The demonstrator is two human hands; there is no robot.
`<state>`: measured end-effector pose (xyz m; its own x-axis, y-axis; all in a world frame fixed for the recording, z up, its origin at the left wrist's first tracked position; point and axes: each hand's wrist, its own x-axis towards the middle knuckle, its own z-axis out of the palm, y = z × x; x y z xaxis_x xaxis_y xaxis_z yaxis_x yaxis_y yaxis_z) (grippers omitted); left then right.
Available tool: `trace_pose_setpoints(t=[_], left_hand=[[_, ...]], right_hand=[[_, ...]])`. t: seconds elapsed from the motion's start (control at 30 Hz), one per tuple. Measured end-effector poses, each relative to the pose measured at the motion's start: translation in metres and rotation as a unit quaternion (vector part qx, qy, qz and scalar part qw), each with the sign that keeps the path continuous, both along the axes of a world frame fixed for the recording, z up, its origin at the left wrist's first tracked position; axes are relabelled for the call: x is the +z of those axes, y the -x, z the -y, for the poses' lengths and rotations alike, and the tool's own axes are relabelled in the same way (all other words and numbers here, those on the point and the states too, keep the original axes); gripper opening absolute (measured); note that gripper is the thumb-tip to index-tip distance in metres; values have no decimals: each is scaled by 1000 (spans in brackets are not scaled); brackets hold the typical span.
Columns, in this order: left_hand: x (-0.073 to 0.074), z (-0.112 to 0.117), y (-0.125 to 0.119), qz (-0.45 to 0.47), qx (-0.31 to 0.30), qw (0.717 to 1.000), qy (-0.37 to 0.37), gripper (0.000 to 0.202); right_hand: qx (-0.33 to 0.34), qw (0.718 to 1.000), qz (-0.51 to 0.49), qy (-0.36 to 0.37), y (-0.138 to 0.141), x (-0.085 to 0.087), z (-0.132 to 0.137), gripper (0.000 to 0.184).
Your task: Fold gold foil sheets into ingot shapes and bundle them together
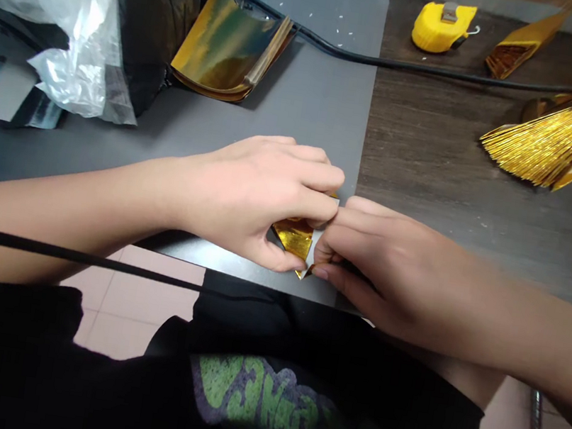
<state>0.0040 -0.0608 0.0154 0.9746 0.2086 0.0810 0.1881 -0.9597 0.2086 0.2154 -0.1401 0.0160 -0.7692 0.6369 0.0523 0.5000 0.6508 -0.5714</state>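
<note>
A small piece of gold foil paper [294, 236] with a pale underside lies at the front edge of the grey mat, folded at least in part. Over it curves my left hand [261, 196], its thumb and fingers gripping the paper's near and far edges. From the right, my right hand [366, 252] has its fingers curled and pinches the right end of the same sheet near the white side. Much of the paper is hidden beneath both hands.
A stack of gold paper [225, 48] rests on the grey mat [325, 98]. A yellow tape measure [437, 29], folded gold paper [523, 46] and a fanned gold bundle [547, 142] lie on the dark wood table [434, 158]. A black cable [363, 59] crosses behind; plastic bags [92, 35] stand left.
</note>
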Motion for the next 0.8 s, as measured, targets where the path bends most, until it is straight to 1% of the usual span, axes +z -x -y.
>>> trace_pose_setpoints(t=[0.13,0.3,0.43,0.53,0.7,0.8], left_hand=[[0,0,0,-5,-3,1000,-7,29],[0,-1,1,-6,-9,1000,-5,30],[0,-2,1,4,-7,1000,15,28],[1,-2,1,-5,-5,1000,21,28],[3,-2,0,-30,-9,999,8,29],[2,-2,0,-25,-7,1000,9,28]], right_hand=[[-7,1000,7,21,1,5,0,16],[-32,999,0,-1,3,0,2,16],[-48,999,1,-18,5,-3,4,16],[-52,998,3,-20,6,-3,4,16],[-58,998,2,-18,7,-2,5,15],[-58,998,-3,-19,7,-3,5,14]])
